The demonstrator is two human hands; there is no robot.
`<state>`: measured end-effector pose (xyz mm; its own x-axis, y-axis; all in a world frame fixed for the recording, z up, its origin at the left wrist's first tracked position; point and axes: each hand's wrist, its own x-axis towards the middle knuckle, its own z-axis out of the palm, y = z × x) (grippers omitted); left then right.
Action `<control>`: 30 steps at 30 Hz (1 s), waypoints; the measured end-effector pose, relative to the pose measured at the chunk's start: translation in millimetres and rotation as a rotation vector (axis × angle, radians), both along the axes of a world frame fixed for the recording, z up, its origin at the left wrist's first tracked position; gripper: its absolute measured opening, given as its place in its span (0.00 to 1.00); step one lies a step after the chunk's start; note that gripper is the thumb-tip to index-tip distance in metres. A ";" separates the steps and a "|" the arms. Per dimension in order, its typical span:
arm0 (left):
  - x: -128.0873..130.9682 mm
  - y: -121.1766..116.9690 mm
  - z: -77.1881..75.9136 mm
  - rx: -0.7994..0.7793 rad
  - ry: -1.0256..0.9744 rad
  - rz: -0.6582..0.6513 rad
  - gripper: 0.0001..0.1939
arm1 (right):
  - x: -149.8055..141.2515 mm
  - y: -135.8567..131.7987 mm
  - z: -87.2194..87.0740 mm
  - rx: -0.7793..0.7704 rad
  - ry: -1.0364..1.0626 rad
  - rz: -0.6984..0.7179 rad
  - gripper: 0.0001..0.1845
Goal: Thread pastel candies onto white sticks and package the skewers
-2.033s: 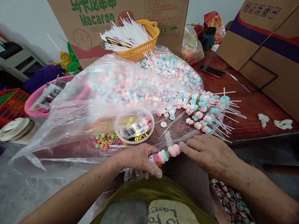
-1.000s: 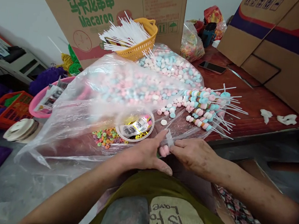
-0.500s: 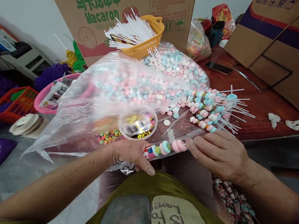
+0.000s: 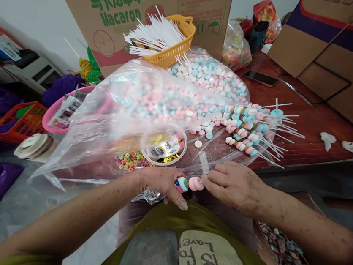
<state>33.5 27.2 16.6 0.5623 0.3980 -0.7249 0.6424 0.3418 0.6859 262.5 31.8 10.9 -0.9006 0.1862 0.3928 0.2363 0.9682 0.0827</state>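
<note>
Candy string [image 4: 194,184]: held, five o'clock from tub [image 4: 185,144].
Left hand [image 4: 162,185]: curled around one end.
Right hand [image 4: 229,183]: fingers pinched at the other.
Tape strip [image 4: 204,162]: sealing seemingly in hand; peeling called for.

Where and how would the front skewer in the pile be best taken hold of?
Probably by its bare stick, approached from the person's right. The front skewer lies with its candies leftward, close to the next skewer, while the thin stick juts out to the right. The right hand is nearer, though it is at the end of another skewer.
</note>
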 end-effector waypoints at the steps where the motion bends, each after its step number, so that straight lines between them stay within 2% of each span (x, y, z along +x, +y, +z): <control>1: -1.1 0.4 -0.5 0.017 0.000 0.006 0.21 | 0.9 -2.1 -3.9 -0.030 -0.001 -0.026 0.08; 4: -3.8 -1.2 0.7 0.217 0.049 0.023 0.22 | 5.4 -7.6 -11.1 -0.116 0.008 -0.092 0.11; 8: 0.8 -10.8 3.6 0.684 0.310 -0.021 0.17 | 9.3 -11.0 -14.9 -0.206 0.003 -0.170 0.13; 11: 6.6 -17.2 1.3 0.966 0.496 -0.067 0.11 | 9.1 -10.5 -14.7 -0.259 -0.001 -0.206 0.13; 14: 7.0 -17.1 -2.1 1.151 0.494 -0.129 0.09 | 8.1 -10.7 -11.5 -0.281 0.015 -0.190 0.12; 16: 4.4 -14.4 -2.1 1.140 0.432 -0.155 0.10 | 7.4 -12.8 -7.6 -0.223 0.050 -0.157 0.12; 20: 0.1 -10.1 4.0 0.945 0.367 -0.151 0.18 | 5.7 -20.2 3.7 -0.074 0.047 -0.071 0.13; 25: 6.9 -13.5 13.5 0.756 0.293 -0.160 0.17 | 4.8 -24.6 11.6 -0.045 0.009 -0.035 0.12; 30: 23.1 -15.4 15.7 0.788 0.290 -0.255 0.15 | -0.9 -17.8 4.8 -0.059 -0.009 -0.027 0.10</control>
<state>56.6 11.8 32.3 0.5389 0.7303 -0.4199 0.8200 -0.3406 0.4600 261.5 14.0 15.7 -0.8982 0.2332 0.3727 0.2622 0.9646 0.0283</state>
